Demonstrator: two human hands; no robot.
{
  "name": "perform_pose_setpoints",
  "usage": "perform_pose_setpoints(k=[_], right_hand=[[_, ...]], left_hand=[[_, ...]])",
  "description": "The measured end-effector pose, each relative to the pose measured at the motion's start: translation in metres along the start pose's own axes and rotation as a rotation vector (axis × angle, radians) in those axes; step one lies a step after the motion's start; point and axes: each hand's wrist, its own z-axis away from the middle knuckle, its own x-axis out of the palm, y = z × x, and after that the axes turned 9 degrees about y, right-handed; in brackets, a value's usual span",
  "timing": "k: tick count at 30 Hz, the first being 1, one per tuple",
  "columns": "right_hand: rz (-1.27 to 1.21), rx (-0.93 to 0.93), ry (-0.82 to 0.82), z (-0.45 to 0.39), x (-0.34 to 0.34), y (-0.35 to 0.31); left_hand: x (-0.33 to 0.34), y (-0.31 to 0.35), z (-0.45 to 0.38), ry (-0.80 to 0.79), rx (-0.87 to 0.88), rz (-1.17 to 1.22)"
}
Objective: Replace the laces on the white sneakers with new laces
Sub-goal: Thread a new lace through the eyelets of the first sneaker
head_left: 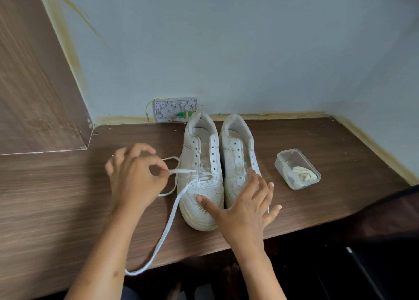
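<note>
Two white sneakers stand side by side on the wooden desk, toes toward me. The left sneaker (pixel 200 163) has a white lace (pixel 169 220) threaded only through its lowest eyelets; one long end trails over the desk's front edge. My left hand (pixel 133 177) pinches the other lace end just left of that shoe's eyelets. My right hand (pixel 246 205) lies flat with fingers spread over both toes, thumb on the left shoe. The right sneaker (pixel 238 150) has no lace that I can see.
A clear plastic container (pixel 297 169) holding a bundled cream lace sits right of the shoes. A white wall box (pixel 174 110) with wires stands behind them against the pale wall. A wooden panel (pixel 34 84) rises at the left. The desk's front edge runs close to me.
</note>
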Motion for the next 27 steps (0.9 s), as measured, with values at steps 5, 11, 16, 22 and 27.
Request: perform_pose_setpoints(k=[5, 11, 16, 22, 27], right_hand=[[-0.001, -0.002, 0.002, 0.000, 0.001, 0.000], [-0.025, -0.017, 0.003, 0.000, 0.002, 0.000], [-0.112, -0.128, 0.112, 0.002, 0.005, -0.001], [-0.429, -0.450, 0.052, 0.005, 0.006, -0.013], [-0.524, -0.531, -0.063, 0.008, 0.012, -0.023]], left_hand=[[0.011, 0.009, 0.012, -0.246, -0.023, -0.189], [0.008, 0.007, 0.011, -0.324, 0.073, -0.297], [-0.009, -0.007, 0.003, -0.473, 0.156, 0.024], [-0.042, -0.009, -0.001, -0.242, 0.258, 0.590], [-0.032, 0.014, 0.007, -0.256, 0.326, 0.682]])
